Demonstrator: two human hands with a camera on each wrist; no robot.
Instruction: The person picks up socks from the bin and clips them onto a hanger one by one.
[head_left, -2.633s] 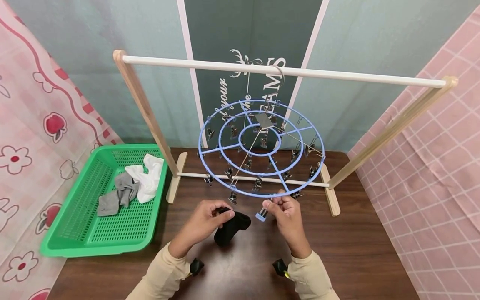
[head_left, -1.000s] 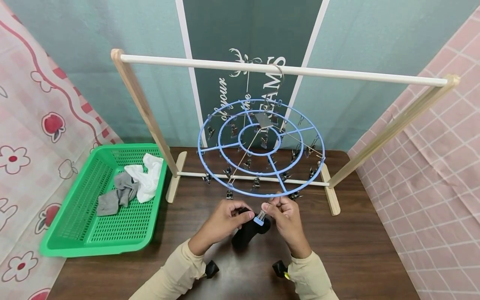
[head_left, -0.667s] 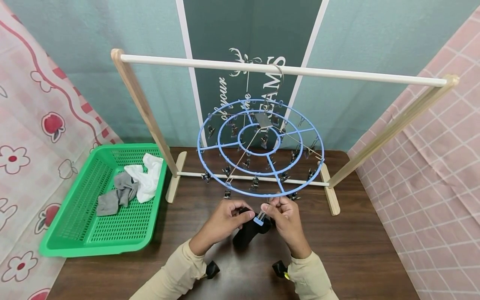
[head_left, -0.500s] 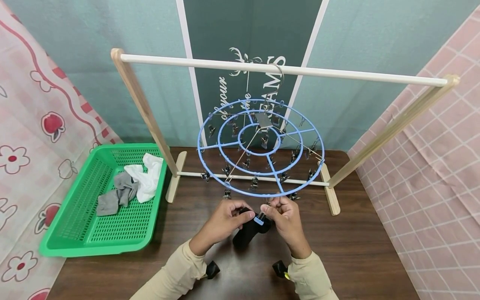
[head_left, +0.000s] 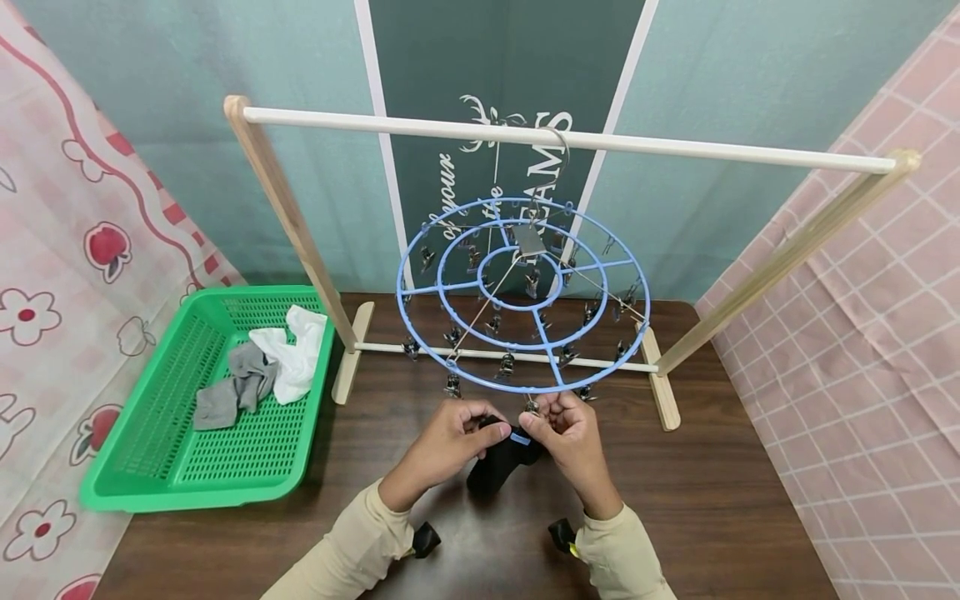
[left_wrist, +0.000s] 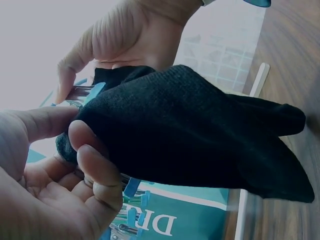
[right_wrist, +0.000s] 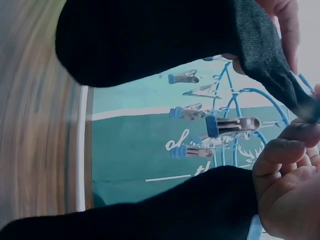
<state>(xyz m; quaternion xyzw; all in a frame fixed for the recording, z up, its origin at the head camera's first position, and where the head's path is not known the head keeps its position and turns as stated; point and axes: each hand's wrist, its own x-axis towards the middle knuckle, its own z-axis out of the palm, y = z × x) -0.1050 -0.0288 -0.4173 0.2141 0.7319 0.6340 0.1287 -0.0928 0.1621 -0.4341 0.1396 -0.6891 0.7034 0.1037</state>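
Note:
My left hand (head_left: 453, 446) pinches a black sock (head_left: 491, 471) by its cuff, just under the front of the blue round hanger (head_left: 480, 386). In the left wrist view the sock (left_wrist: 170, 130) stretches away to the right, with two black ends showing. Close beside it my right hand (head_left: 573, 433) pinches a metal clip (head_left: 531, 407) that hangs from the outer ring. The clip's blue tip (head_left: 520, 437) lies over the cuff. Seen from the left wrist, the right thumb presses the clip's metal handle (left_wrist: 80, 94). From the right wrist, the right fingers (right_wrist: 285, 155) are right at the cuff.
Several other clips (head_left: 506, 364) dangle from the hanger, which hooks over a white rail (head_left: 675, 148) on wooden posts (head_left: 285, 217). At left stands a green basket (head_left: 300, 475) with a grey sock (head_left: 232, 392) and a white sock (head_left: 300, 358). Beneath is a brown table (head_left: 712, 500).
My left hand has carried the black sock right to the clip. The clip's blue tip now sits over the cuff, tilted less than before. The hanger has turned slightly.

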